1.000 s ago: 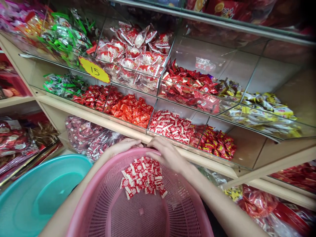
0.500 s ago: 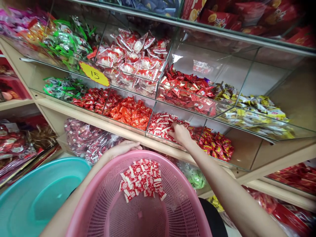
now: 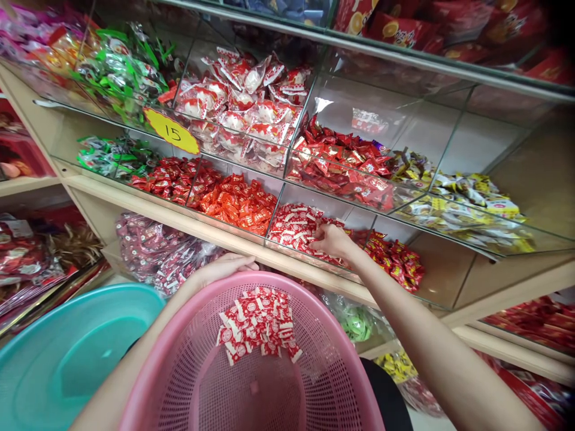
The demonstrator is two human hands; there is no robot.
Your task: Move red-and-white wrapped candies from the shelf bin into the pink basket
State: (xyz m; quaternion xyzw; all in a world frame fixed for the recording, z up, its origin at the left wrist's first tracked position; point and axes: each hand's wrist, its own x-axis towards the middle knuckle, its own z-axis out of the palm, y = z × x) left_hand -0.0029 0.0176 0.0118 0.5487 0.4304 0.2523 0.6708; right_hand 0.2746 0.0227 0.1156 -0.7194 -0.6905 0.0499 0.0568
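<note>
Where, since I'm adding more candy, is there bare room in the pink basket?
The basket has bare floor nearest you, bordered by the candies and the right wall. It is crowded toward the far rim, where the candies heap.

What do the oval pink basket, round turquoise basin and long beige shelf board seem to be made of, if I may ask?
Oval pink basket: probably satin plastic, given its smooth rim and regular holes. Round turquoise basin: likely plastic, with a smooth, shiny surface. Long beige shelf board: perhaps matte wood or laminate; its pale, even face leaves that open.
</note>
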